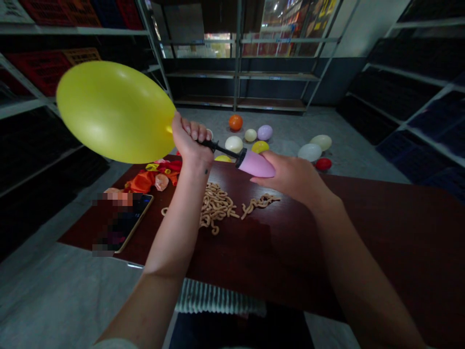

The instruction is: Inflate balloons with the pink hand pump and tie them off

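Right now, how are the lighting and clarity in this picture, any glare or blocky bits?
In the head view, light is dim, with the grey metal shelving at right sunk in shadow; soft highlights on the large yellow oval balloon; faint sheen on the glossy dark reddish-brown table; blocky pixels over part of the dark-screened phone.

There are one left hand (pixel 191 138), one right hand (pixel 292 174), one big yellow balloon (pixel 116 114), one pump (pixel 256 164), one phone (pixel 137 217), one counter (pixel 378 228) and two heaps of tan curls (pixel 218 203). At least nine floor balloons (pixel 233 144) show: one orange, one lavender, one red, two yellow, four pale.
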Action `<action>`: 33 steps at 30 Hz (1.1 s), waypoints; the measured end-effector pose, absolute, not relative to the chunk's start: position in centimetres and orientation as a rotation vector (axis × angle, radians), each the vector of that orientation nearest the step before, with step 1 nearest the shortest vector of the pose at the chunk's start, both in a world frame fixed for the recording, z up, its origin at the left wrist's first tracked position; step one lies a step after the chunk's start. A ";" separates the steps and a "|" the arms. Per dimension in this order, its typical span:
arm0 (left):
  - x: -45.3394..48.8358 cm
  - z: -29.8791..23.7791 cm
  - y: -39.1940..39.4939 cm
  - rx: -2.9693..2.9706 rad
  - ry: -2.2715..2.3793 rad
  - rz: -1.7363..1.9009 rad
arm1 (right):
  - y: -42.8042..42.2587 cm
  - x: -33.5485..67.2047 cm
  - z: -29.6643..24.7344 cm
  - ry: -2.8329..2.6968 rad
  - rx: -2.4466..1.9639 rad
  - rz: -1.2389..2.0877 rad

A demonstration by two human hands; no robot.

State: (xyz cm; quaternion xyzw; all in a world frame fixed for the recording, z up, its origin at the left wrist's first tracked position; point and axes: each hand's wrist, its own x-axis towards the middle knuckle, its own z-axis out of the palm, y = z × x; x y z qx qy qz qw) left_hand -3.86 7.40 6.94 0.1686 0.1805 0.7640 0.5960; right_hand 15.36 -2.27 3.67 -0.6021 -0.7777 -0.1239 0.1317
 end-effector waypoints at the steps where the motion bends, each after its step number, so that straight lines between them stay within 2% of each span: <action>1: -4.3 7.0 7.6 0.384 0.424 1.789 | -2.2 15.5 3.7 -2.256 -1.752 -0.351; 9: -7.5 6.6 9.3 0.354 0.370 1.883 | -2.3 17.3 4.6 -2.249 -1.852 -0.303; 16: -8.5 6.4 9.9 0.416 0.513 1.864 | -2.7 17.7 5.2 -2.260 -1.850 -0.366; 26: -5.9 7.3 8.2 0.364 0.335 1.898 | -3.2 15.9 4.8 -2.295 -1.771 -0.698; 33: -0.5 5.7 6.3 0.590 0.433 1.740 | -3.4 14.6 4.4 -2.298 -1.804 -0.627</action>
